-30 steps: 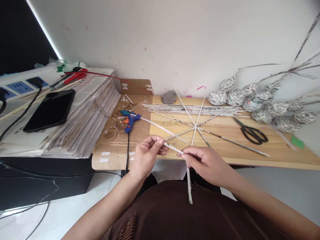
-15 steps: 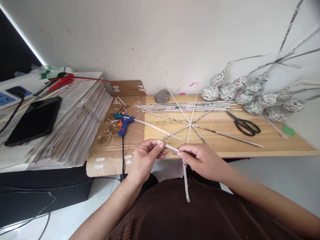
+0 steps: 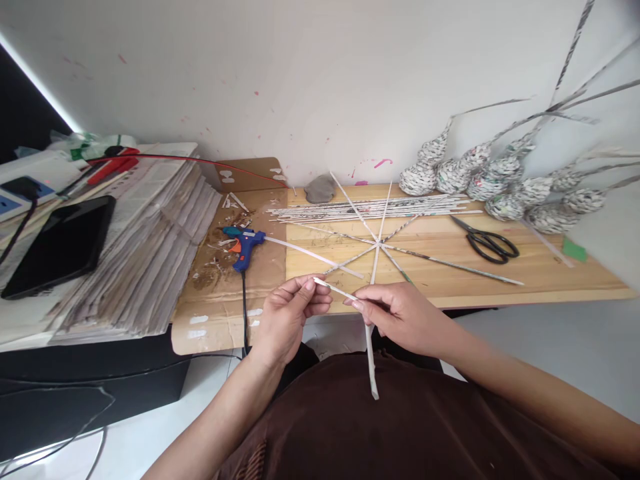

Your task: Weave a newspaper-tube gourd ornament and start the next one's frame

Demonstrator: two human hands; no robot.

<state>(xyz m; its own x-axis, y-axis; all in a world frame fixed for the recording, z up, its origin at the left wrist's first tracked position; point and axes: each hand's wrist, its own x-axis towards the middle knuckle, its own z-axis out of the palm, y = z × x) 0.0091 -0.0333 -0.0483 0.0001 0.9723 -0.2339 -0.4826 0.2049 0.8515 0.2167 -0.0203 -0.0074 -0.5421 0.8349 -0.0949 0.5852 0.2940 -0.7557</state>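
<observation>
Between my hands runs a thin white rolled-paper stick (image 3: pixel 336 289). My left hand (image 3: pixel 295 307) pinches its tip between thumb and fingers. Further along, my right hand (image 3: pixel 395 310) is closed on the same stick. A star of paper sticks (image 3: pixel 377 244), crossed at one centre, lies on the wooden table just beyond my hands. One of its spokes passes down behind my right hand, and a pale paper strip (image 3: pixel 371 367) hangs below that hand past the table edge; whether the two are one piece I cannot tell.
Left are a blue glue gun (image 3: pixel 246 245) on stained cardboard (image 3: pixel 215 313), a newspaper stack (image 3: pixel 165 260) and a phone (image 3: pixel 63 243). Behind lie a bundle of paper sticks (image 3: pixel 425 205) and a grey lump (image 3: pixel 320 189). Black scissors (image 3: pixel 487 243) and woven paper gourds (image 3: pixel 425 179) are right.
The left thumb has shifted slightly at the stick's tip, showing more of its white end. My right hand keeps its hold. The whole view has moved a little.
</observation>
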